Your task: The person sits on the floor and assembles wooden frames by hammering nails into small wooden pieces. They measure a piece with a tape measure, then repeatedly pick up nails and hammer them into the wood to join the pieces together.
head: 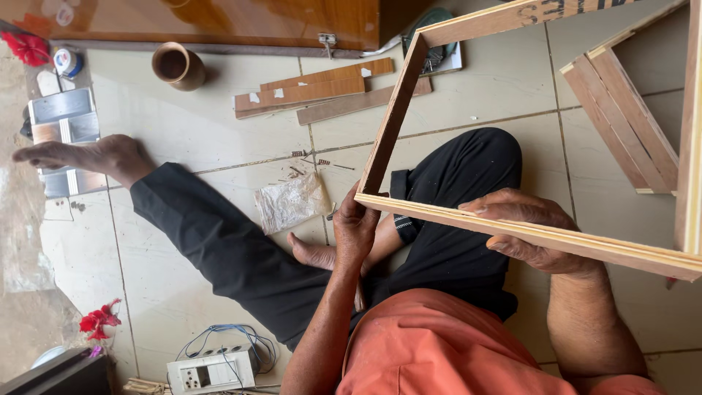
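Holding a wooden frame [468, 219] over the lap, the person sits on a tiled floor [190, 132] with one leg stretched out and the other folded in. The left hand [356, 230] is closed around the frame's near corner, thumb on top and fingers wrapped under the rail where two strips meet. The right hand [530, 230] grasps the same rail further along, fingers over the top edge and thumb beneath. The frame is tilted, its far rails rising away from the knees and running out of view at the top.

As I judge it, the corner joint is being steadied or checked. To do that well, the left hand should keep the two strips pressed flush at the corner while the right hand takes the frame's weight, so that the joint does not twist open. Keeping the rail resting near the knee would steady it further.

A small clear plastic bag [292, 201] lies on the floor just beside the folded leg, and a few loose nails [311, 159] are scattered near it. Flat wood strips [314, 91] lie further off, near a small round brown pot [178, 66]. A second wooden frame [629, 117] lies to the right. A white switch box with wires [213, 369] lies near the lower edge.
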A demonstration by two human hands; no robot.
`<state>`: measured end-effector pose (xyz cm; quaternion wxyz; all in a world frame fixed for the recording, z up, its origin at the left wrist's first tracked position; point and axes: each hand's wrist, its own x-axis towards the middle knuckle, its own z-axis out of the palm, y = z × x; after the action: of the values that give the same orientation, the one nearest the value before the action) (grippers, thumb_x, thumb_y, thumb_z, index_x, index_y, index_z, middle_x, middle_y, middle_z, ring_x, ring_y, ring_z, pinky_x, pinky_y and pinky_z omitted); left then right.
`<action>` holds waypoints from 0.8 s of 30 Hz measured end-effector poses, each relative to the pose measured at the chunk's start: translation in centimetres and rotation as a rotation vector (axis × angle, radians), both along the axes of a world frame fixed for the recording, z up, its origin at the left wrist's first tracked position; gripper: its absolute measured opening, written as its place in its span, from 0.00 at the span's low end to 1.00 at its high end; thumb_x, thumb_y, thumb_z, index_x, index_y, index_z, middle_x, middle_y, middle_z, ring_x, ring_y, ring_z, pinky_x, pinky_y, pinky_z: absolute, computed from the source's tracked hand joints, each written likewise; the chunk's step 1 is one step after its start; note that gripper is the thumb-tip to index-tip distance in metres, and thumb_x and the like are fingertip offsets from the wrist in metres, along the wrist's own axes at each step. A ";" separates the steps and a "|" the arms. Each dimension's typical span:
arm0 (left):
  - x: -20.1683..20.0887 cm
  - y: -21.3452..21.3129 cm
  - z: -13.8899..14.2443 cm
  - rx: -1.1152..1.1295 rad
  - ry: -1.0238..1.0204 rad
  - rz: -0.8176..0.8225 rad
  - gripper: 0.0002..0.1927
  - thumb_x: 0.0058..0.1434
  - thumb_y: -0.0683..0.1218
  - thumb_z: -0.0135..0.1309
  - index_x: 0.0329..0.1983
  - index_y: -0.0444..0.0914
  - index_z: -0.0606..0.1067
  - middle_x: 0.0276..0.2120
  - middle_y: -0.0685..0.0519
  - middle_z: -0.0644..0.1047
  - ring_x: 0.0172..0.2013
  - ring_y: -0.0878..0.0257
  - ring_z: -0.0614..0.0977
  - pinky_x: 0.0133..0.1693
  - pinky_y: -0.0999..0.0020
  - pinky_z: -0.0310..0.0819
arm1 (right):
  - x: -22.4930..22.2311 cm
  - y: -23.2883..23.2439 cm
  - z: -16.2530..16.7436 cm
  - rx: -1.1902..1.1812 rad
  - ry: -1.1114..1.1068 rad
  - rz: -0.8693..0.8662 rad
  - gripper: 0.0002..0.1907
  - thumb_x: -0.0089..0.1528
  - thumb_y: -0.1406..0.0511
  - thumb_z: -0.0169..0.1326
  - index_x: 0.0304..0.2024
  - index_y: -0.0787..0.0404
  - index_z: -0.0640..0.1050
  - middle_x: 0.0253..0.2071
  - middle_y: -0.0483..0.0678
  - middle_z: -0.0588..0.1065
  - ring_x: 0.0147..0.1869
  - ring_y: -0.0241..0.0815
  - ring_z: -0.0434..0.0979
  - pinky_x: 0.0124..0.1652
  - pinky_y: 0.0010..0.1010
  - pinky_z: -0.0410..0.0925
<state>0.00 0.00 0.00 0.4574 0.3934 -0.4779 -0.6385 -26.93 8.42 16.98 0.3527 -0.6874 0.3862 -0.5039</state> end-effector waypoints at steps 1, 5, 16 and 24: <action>-0.2 0.1 -0.1 0.005 -0.011 -0.017 0.26 0.69 0.34 0.53 0.70 0.32 0.66 0.54 0.45 0.80 0.54 0.59 0.83 0.56 0.63 0.81 | -0.4 0.2 -0.2 0.012 -0.003 0.007 0.20 0.69 0.61 0.57 0.62 0.57 0.72 0.55 0.54 0.78 0.56 0.45 0.82 0.49 0.30 0.78; 0.3 0.5 0.9 0.194 -0.037 -0.170 0.34 0.66 0.35 0.57 0.75 0.33 0.64 0.50 0.47 0.78 0.49 0.61 0.80 0.49 0.68 0.77 | -2.1 0.0 -1.2 0.040 0.038 0.008 0.21 0.68 0.60 0.56 0.62 0.58 0.72 0.54 0.56 0.79 0.52 0.46 0.83 0.46 0.32 0.78; -1.4 1.1 3.0 0.780 0.246 -0.232 0.34 0.66 0.54 0.55 0.68 0.28 0.66 0.49 0.41 0.82 0.39 0.54 0.85 0.29 0.70 0.77 | -6.6 2.5 -6.9 0.218 -0.244 0.112 0.23 0.70 0.58 0.56 0.66 0.59 0.73 0.57 0.55 0.78 0.61 0.51 0.79 0.57 0.40 0.74; -5.7 1.2 1.8 0.569 0.067 -0.184 0.36 0.62 0.47 0.60 0.71 0.29 0.63 0.42 0.40 0.82 0.36 0.57 0.84 0.32 0.69 0.78 | -4.7 5.0 -11.4 0.369 -0.953 -0.508 0.42 0.60 0.56 0.63 0.74 0.49 0.59 0.53 0.48 0.77 0.56 0.44 0.77 0.57 0.44 0.72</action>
<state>-5.75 1.19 1.77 0.2846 0.4395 -0.2978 -0.7983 -31.65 13.46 5.59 0.4698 -0.1968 0.4193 -0.7515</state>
